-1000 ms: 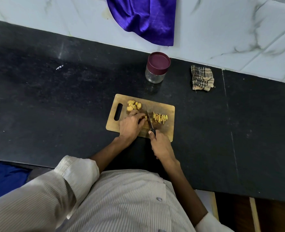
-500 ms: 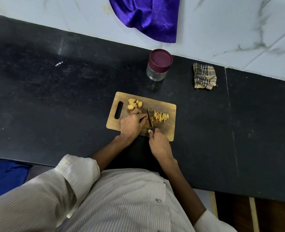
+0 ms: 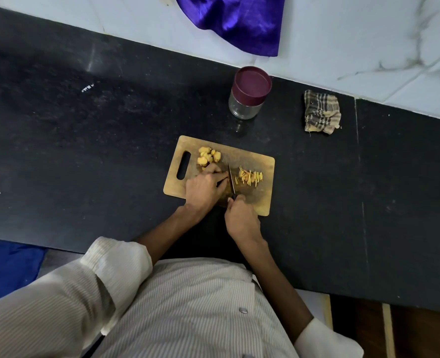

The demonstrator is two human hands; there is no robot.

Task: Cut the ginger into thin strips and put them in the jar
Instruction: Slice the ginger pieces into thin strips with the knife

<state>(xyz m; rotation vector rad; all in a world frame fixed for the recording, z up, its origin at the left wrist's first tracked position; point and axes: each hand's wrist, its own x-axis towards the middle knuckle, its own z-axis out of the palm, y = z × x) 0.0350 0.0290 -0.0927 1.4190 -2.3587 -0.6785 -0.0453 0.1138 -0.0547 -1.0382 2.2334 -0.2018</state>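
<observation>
1. The left hand [image 3: 204, 186] lies palm down on the wooden cutting board [image 3: 260, 197]. Its fingers are curled and press down on a piece of ginger. That piece is mostly hidden under the fingers, so its shape cannot be told.
2. The right hand [image 3: 240, 218] is at the near edge of the board. Its fingers are wrapped tight around the handle of a knife [image 3: 230, 180].
3. The knife blade points away from the person. It sits just to the right of the left fingertips, touching or almost touching them.
4. A small pile of thin ginger strips [image 3: 249, 176] lies on the board, just to the right of the blade.
5. A few ginger chunks [image 3: 208, 156] sit at the far side of the board, just past the left hand and near the handle hole.
6. The glass jar [image 3: 248, 93] stands upright on the black counter [image 3: 84, 151], past the board. Its dark red lid is on. It is well apart from both hands.
7. A checked cloth [image 3: 321, 111] lies crumpled on the counter to the right of the jar.
8. A shiny purple cloth [image 3: 234, 21] hangs against the white wall behind.
</observation>
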